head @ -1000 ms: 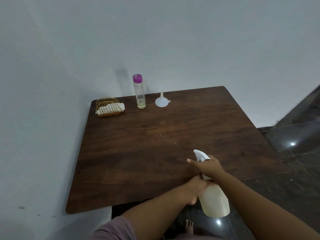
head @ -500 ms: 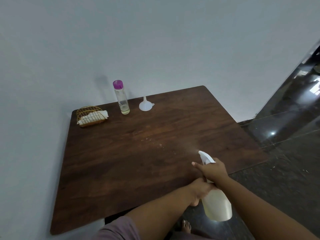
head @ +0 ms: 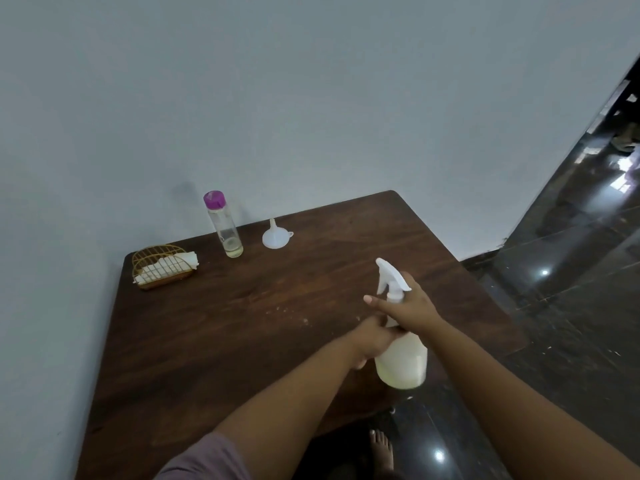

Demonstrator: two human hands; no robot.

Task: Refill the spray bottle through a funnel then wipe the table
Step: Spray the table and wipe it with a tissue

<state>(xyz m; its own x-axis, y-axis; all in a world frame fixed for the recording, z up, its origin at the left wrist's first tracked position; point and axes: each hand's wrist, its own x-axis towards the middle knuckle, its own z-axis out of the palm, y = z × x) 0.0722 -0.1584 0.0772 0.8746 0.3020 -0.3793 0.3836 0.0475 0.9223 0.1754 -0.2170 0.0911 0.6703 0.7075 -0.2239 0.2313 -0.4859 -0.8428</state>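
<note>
Probably a home: a dark wooden table (head: 214, 341) against a plain white wall (head: 277, 98), glossy dark floor tiles (head: 571, 306).

The light is dim and even, with a cool grey cast on the wall (head: 311, 98). Small bright spots of glare sit on the glossy dark floor (head: 571, 306), and brighter reflections show at the far right. A soft shadow falls on the wall behind the clear bottle (head: 223, 223). Wide-angle distortion bends the worktop (head: 242, 323) edges. Detail is slightly soft throughout.
</note>
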